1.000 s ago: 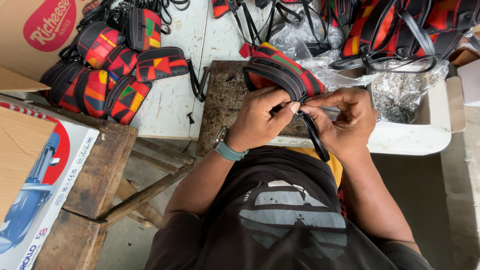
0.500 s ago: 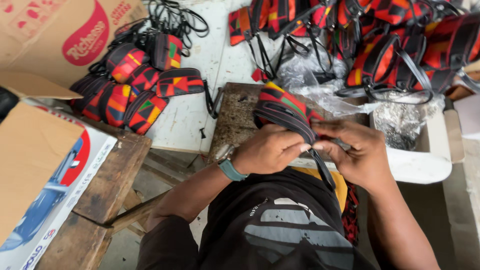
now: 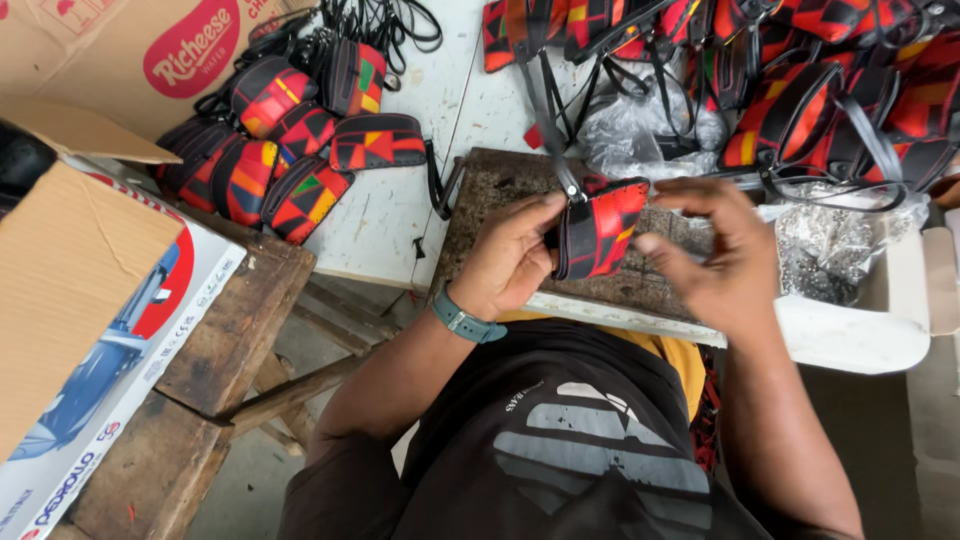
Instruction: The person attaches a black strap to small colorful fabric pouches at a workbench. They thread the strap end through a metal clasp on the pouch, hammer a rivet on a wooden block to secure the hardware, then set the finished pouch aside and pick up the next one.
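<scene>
Left hand (image 3: 515,255) gripping a small red-and-black patterned pouch (image 3: 597,228) at frame centre, right hand (image 3: 718,258) open just beside it, fingers spread; dark stone slab (image 3: 490,195) beneath; finished pouches (image 3: 290,140) heaped upper left on white surface (image 3: 395,215).

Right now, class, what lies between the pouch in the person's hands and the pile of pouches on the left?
In the head view, between the held pouch and the pile lies bare white tabletop, crossed by one black strap.
</scene>
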`<state>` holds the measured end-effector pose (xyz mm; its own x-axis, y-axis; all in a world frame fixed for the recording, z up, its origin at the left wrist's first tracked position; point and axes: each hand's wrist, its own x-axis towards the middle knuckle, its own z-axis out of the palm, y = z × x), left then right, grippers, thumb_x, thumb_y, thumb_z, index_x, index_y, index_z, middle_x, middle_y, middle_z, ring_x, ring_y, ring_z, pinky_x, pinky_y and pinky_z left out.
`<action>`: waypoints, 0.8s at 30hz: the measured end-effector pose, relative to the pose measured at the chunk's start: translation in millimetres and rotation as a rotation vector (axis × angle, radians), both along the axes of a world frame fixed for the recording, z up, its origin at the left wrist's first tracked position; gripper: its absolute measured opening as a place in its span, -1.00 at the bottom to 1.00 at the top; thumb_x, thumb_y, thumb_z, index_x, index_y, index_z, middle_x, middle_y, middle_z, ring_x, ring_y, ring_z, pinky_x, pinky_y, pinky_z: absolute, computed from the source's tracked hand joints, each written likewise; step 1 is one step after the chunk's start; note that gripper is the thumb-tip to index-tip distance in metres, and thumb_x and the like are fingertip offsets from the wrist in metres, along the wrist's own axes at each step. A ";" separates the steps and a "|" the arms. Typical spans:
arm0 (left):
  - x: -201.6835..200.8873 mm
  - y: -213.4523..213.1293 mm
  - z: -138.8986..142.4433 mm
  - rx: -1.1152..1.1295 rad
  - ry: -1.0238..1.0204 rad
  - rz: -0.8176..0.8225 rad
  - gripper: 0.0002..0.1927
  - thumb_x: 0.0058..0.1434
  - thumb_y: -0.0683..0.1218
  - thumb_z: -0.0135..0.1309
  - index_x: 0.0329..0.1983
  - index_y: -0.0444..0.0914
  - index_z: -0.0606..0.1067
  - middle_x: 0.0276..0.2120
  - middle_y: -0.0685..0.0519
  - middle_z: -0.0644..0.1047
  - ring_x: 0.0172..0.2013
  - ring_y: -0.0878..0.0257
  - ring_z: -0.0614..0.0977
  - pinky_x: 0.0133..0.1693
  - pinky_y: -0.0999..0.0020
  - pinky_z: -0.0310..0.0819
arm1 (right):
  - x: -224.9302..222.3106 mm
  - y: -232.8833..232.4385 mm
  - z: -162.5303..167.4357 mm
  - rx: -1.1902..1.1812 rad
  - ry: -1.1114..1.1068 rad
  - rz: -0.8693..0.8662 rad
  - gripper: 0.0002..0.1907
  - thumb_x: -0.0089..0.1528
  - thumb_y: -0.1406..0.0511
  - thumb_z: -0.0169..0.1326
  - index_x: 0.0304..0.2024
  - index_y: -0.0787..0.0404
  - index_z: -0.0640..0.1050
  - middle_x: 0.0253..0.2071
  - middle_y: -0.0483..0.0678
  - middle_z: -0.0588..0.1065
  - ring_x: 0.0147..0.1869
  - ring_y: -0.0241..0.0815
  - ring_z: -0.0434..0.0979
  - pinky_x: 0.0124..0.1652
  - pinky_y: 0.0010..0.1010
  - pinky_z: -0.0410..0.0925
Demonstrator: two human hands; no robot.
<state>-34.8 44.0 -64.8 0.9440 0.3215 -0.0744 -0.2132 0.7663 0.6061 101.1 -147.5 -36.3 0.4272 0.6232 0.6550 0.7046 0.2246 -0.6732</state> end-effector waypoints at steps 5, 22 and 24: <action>-0.7 4.2 -15.0 0.320 -0.115 -0.016 -0.64 0.23 -0.30 0.12 0.11 -0.37 0.47 0.01 -0.08 0.57 0.02 0.22 0.62 0.14 0.26 0.50 | -16.2 18.8 -10.3 -0.021 -0.142 -0.163 -0.61 0.15 0.40 0.43 -0.06 0.30 0.53 0.19 0.15 0.47 0.25 0.02 0.54 0.20 -0.24 0.41; 18.4 -2.8 -32.7 0.662 -0.074 0.114 -0.80 0.31 -0.28 0.18 -0.02 -0.38 0.53 -0.15 0.04 0.61 -0.14 0.40 0.59 -0.05 0.41 0.55 | -10.8 24.0 15.3 -0.007 -0.147 -0.060 -0.81 0.36 0.42 0.32 0.02 0.29 0.64 0.02 0.07 0.56 0.07 -0.13 0.62 0.06 -0.42 0.47; 18.6 -3.2 -34.6 0.677 -0.093 0.122 -0.80 0.32 -0.28 0.17 0.00 -0.37 0.52 -0.14 0.05 0.61 -0.13 0.41 0.59 -0.04 0.43 0.54 | -10.3 23.4 13.9 -0.017 -0.135 -0.046 -0.83 0.34 0.41 0.33 -0.03 0.28 0.65 -0.03 0.06 0.56 0.06 -0.14 0.62 0.05 -0.43 0.46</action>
